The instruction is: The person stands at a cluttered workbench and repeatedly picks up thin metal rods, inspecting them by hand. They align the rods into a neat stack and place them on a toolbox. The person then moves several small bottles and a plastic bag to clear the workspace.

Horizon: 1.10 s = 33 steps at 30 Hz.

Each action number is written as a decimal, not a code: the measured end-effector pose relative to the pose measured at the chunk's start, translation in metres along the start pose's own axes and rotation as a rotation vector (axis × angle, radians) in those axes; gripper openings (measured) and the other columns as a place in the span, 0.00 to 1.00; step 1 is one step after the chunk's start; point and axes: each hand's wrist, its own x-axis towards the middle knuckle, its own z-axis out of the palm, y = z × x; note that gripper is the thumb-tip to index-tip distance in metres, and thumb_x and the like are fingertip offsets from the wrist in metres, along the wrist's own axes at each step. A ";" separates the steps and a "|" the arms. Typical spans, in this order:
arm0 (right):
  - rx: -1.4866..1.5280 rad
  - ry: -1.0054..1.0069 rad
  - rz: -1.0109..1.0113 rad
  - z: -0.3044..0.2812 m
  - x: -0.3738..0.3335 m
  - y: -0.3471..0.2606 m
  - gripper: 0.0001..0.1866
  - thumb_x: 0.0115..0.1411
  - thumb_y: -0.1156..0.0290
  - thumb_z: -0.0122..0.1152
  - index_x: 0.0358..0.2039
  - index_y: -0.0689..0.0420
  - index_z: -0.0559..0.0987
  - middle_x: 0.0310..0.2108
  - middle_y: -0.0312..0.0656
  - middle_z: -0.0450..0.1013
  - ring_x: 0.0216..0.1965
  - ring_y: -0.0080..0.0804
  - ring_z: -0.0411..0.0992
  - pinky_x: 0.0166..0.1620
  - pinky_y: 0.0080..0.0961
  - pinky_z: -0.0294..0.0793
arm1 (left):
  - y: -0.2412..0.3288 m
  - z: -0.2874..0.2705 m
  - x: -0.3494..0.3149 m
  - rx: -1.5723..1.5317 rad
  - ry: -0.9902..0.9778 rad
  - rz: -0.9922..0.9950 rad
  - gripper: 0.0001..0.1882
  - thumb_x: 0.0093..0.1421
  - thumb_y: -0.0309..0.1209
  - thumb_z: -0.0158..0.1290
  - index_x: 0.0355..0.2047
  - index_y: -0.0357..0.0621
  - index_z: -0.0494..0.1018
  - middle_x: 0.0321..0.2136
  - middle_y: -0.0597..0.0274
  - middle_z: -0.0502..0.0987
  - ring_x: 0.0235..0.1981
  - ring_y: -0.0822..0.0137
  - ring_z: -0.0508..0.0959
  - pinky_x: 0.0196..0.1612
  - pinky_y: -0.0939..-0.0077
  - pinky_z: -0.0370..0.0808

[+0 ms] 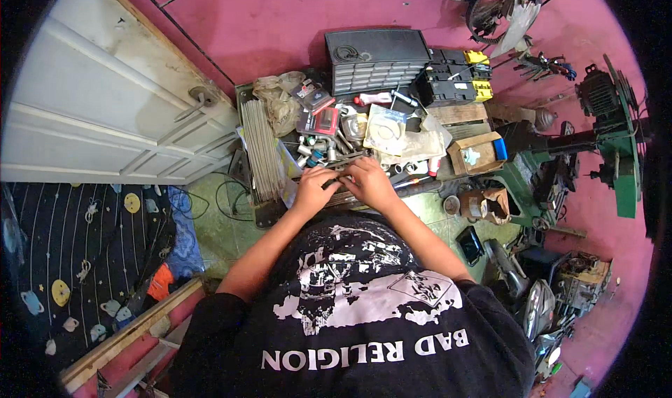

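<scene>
My left hand (315,186) and my right hand (372,184) meet at the near edge of a cluttered workbench. Both have their fingers curled in, with the tips almost touching. A small dark piece seems to lie between them, too hidden to name. Just beyond the fingers are loose metal parts, among them sockets or fittings (315,148). To the left of my left hand lies a long bundle of thin grey rods (263,153). Past my right hand, a flat clear packet (384,130) rests on the pile, close to a red and black package (318,121).
A grey small-parts drawer cabinet (379,79) stands at the back, beside a black and yellow case (458,83). On the right are an open cardboard box (477,154) and a green machine (619,139). A white door (126,97) fills the left. Cables (234,200) lie on the floor.
</scene>
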 end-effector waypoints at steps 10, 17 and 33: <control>0.404 -0.177 0.017 -0.029 -0.017 0.024 0.06 0.50 0.77 0.68 0.31 0.57 0.83 0.34 0.43 0.80 0.39 0.44 0.78 0.45 0.36 0.77 | 0.041 0.023 -0.014 -0.103 0.081 -0.131 0.09 0.46 0.23 0.68 0.29 0.36 0.80 0.29 0.56 0.83 0.33 0.59 0.82 0.39 0.68 0.76; 0.601 -0.217 0.207 -0.048 -0.035 0.031 0.04 0.53 0.76 0.70 0.31 0.59 0.85 0.29 0.40 0.80 0.29 0.29 0.76 0.36 0.28 0.75 | 0.079 0.042 -0.019 -0.120 0.157 -0.219 0.04 0.52 0.22 0.64 0.29 0.37 0.80 0.29 0.55 0.83 0.32 0.61 0.82 0.40 0.70 0.76; 1.260 -0.222 0.682 -0.042 -0.087 0.062 0.10 0.65 0.71 0.64 0.43 0.62 0.83 0.31 0.32 0.79 0.32 0.16 0.73 0.37 0.18 0.74 | 0.089 0.113 -0.031 -0.527 0.302 -0.644 0.04 0.62 0.20 0.57 0.38 0.35 0.79 0.33 0.65 0.81 0.34 0.75 0.79 0.41 0.78 0.75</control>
